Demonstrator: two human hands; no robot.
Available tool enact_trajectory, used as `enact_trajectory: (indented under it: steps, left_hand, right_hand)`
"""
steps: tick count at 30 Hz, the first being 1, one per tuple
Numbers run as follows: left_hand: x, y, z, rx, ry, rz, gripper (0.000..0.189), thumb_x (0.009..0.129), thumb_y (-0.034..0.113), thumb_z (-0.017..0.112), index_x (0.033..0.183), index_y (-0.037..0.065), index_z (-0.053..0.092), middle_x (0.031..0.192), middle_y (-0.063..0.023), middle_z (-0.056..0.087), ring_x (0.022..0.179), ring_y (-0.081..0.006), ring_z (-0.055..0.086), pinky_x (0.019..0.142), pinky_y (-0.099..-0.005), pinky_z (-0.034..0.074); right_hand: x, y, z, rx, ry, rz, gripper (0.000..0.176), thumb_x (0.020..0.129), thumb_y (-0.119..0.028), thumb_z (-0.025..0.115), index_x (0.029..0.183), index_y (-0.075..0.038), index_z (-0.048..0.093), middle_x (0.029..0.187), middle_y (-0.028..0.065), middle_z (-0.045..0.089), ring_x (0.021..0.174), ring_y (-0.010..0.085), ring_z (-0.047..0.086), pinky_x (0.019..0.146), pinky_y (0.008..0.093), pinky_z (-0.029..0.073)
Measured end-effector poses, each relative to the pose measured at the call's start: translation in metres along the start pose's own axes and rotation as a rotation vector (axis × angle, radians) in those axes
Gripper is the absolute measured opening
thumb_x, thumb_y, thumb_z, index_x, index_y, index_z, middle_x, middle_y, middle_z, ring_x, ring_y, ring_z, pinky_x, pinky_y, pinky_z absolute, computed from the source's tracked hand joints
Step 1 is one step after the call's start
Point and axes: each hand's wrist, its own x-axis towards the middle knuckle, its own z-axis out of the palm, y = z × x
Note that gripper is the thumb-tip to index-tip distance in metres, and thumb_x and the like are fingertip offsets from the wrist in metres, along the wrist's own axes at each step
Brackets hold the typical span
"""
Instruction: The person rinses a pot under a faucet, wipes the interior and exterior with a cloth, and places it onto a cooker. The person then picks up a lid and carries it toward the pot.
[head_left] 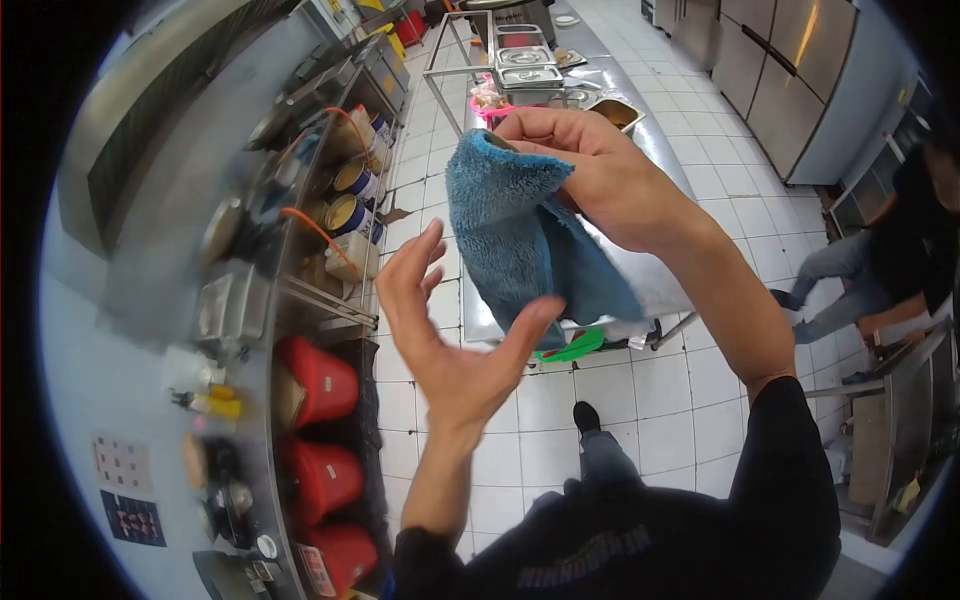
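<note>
A blue microfiber cloth (500, 215) hangs in front of me over the metal table, its upper edge folded over and its lower end dangling. My right hand (590, 165) pinches the cloth near its top right corner, with thumb and fingers pressed together. A small dark edge shows at the fold beside those fingers; what it belongs to is mostly hidden by the cloth. My left hand (460, 365) is open below and to the left, thumb and fingers spread around the cloth's lower part, the thumb tip overlapping it in this view.
Lidded steel pans (530, 77) and a metal tray (617, 115) stand on the steel table (650, 165). Red bins (325, 380) and buckets (352, 180) sit under the left counter. A person (890, 240) is at the right, near steel refrigerators (780, 60). White tiles cover the floor.
</note>
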Motion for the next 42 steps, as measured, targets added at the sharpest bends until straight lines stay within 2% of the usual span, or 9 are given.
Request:
enact_trajectory:
  steps: [5, 8, 11, 15, 17, 27, 35, 37, 42]
  left_hand:
    - [-0.041, 0.067, -0.015, -0.231, 0.121, -0.027, 0.049, 0.074, 0.019, 0.087, 0.110, -0.001, 0.059, 0.108, -0.0093, 0.058, 0.101, -0.0177, 0.058, 0.082, -0.0297, 0.046]
    - [-0.061, 0.087, -0.047, -0.705, -0.068, -0.340, 0.014, 0.091, 0.003, 0.065, 0.104, -0.002, 0.063, 0.095, -0.0044, 0.067, 0.084, -0.0078, 0.061, 0.076, -0.0210, 0.047]
    - [-0.073, 0.103, -0.075, -1.221, -0.248, -0.542, 0.016, 0.095, 0.007, 0.056, 0.108, -0.001, 0.062, 0.098, -0.0077, 0.069, 0.087, -0.0113, 0.065, 0.079, -0.0237, 0.050]
    - [-0.088, 0.127, -0.103, -1.193, -0.251, -0.555, 0.017, 0.096, 0.009, 0.056, 0.110, 0.001, 0.060, 0.102, -0.0066, 0.068, 0.091, -0.0130, 0.063, 0.085, -0.0280, 0.050]
    - [-0.104, 0.138, -0.104, -1.007, -0.294, -0.488, 0.018, 0.096, 0.010, 0.058, 0.112, 0.001, 0.060, 0.103, -0.0061, 0.067, 0.092, -0.0129, 0.063, 0.086, -0.0286, 0.050]
    - [-0.141, 0.182, -0.135, -0.887, -0.424, -0.508, 0.031, 0.092, 0.004, 0.056, 0.122, -0.001, 0.060, 0.108, -0.0085, 0.066, 0.101, -0.0162, 0.063, 0.089, -0.0314, 0.049]
    - [-0.098, 0.293, -0.099, -0.817, -0.320, -0.180, 0.046, 0.095, 0.021, 0.061, 0.135, 0.000, 0.051, 0.124, -0.0097, 0.061, 0.115, -0.0193, 0.058, 0.098, -0.0333, 0.047]
    - [-0.146, 0.295, -0.095, -0.705, -0.645, -0.428, 0.061, 0.089, 0.028, 0.073, 0.137, 0.000, 0.048, 0.126, -0.0121, 0.061, 0.116, -0.0225, 0.058, 0.101, -0.0387, 0.045]
    - [-0.280, 0.247, -0.078, -0.674, -0.744, -0.899, 0.076, 0.081, 0.023, 0.083, 0.140, -0.004, 0.043, 0.126, -0.0140, 0.061, 0.116, -0.0220, 0.057, 0.101, -0.0382, 0.044]
  right_hand:
    - [-0.095, -0.039, 0.056, -0.219, 0.059, 0.074, 0.019, 0.101, -0.019, 0.056, 0.104, -0.002, 0.064, 0.087, -0.0033, 0.065, 0.082, 0.0015, 0.058, 0.075, 0.0182, 0.047]
    - [-0.159, -0.064, 0.084, -0.229, 0.074, 0.153, 0.022, 0.099, -0.021, 0.060, 0.113, -0.004, 0.058, 0.087, -0.0017, 0.065, 0.084, 0.0040, 0.058, 0.077, 0.0210, 0.046]
    - [-0.219, -0.071, 0.114, -0.400, 0.094, 0.062, 0.040, 0.090, -0.020, 0.069, 0.122, -0.004, 0.051, 0.087, 0.0041, 0.067, 0.088, 0.0104, 0.062, 0.078, 0.0266, 0.047]
    - [-0.293, -0.092, 0.119, -1.131, 0.123, 0.356, 0.025, 0.081, -0.004, 0.064, 0.105, -0.001, 0.063, 0.086, 0.0079, 0.068, 0.082, 0.0133, 0.063, 0.071, 0.0299, 0.049]
    - [-0.321, -0.109, 0.119, -0.759, 0.243, 0.450, 0.014, 0.089, -0.006, 0.065, 0.100, 0.002, 0.066, 0.083, -0.0009, 0.065, 0.077, 0.0063, 0.057, 0.069, 0.0214, 0.043]
    - [-0.432, -0.221, 0.120, -0.896, 0.507, 0.165, 0.030, 0.086, -0.025, 0.075, 0.106, -0.004, 0.071, 0.082, -0.0007, 0.067, 0.074, 0.0055, 0.060, 0.068, 0.0203, 0.046]
    - [-0.464, -0.327, 0.032, -0.458, 0.440, -0.107, 0.055, 0.092, -0.033, 0.069, 0.137, -0.006, 0.053, 0.125, 0.0026, 0.061, 0.105, 0.0146, 0.063, 0.085, 0.0280, 0.052]
    - [-0.514, -0.289, 0.059, -0.396, 0.478, 0.163, 0.057, 0.091, -0.035, 0.070, 0.137, -0.007, 0.051, 0.129, 0.0039, 0.059, 0.110, 0.0170, 0.062, 0.090, 0.0332, 0.052]
    - [-0.616, -0.173, 0.069, 0.006, 0.501, 0.487, 0.053, 0.087, -0.028, 0.077, 0.125, 0.001, 0.057, 0.111, 0.0093, 0.067, 0.103, 0.0156, 0.064, 0.088, 0.0363, 0.054]
